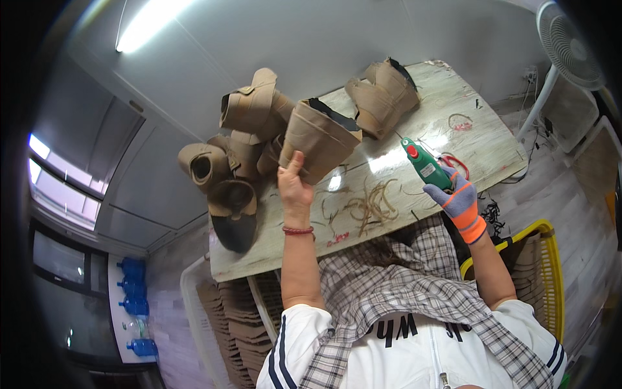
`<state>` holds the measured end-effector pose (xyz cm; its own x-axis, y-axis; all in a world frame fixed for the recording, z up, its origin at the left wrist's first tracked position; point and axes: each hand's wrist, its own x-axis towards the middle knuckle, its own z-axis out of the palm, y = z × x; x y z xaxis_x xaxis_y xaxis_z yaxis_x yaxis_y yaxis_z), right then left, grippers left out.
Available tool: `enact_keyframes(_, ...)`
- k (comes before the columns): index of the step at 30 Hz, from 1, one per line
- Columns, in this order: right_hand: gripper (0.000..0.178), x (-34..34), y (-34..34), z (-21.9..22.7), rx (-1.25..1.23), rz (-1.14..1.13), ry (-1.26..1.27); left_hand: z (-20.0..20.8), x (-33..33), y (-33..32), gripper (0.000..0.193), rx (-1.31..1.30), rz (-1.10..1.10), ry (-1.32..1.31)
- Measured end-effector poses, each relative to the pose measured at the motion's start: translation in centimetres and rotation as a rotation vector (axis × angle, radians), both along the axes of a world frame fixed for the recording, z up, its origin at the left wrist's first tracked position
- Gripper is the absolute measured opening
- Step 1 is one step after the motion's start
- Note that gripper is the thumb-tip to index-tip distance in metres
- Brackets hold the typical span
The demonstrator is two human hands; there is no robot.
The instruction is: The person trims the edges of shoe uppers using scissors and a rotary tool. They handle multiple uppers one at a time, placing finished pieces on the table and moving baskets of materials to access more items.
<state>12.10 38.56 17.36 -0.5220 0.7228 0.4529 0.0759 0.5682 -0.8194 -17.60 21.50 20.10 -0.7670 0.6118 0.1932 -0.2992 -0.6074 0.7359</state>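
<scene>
My left hand (295, 185) is bare and closed on the edge of a tan boot upper (321, 139), thumb on its outer face. The upper is raised over the table, its dark-lined opening turned up and away. A grey and orange glove covers my right hand (459, 198), which grips a green handheld tool (424, 167) with a red button and a thin tip. That tip points up and left, apart from the held upper. Beside the tool lie red-handled scissors (457, 162), partly hidden. Another tan upper (383, 100) stands near the table's back edge.
Several tan uppers (249, 110) are piled at the table's left, one with a dark toe (234, 220). Thin tan trimmings (372, 206) lie on the pale table (479, 139). Below stand a white crate (194, 298) and a yellow basket (554, 272). A fan (570, 48) rises at right.
</scene>
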Motion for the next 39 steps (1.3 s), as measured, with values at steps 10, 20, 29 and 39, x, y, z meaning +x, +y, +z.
enact_keyframes(10,0.057,-0.3,-1.8,1.3,0.548,0.136,-0.047,0.6,-1.9,-12.5,0.027,0.22,-0.287,-0.54)
enact_keyframes(20,0.057,0.9,-2.1,1.9,0.626,0.201,-0.051,-0.3,-1.7,-13.8,0.028,0.208,-0.321,-0.565)
enact_keyframes(29,0.051,1.9,-3.9,2.9,0.588,0.223,-0.046,0.7,0.0,-12.7,0.028,0.141,-0.33,-0.575)
enact_keyframes(39,0.053,1.8,-4.8,2.6,0.561,0.261,0.01,0.8,1.1,-11.8,0.028,0.14,-0.342,-0.57)
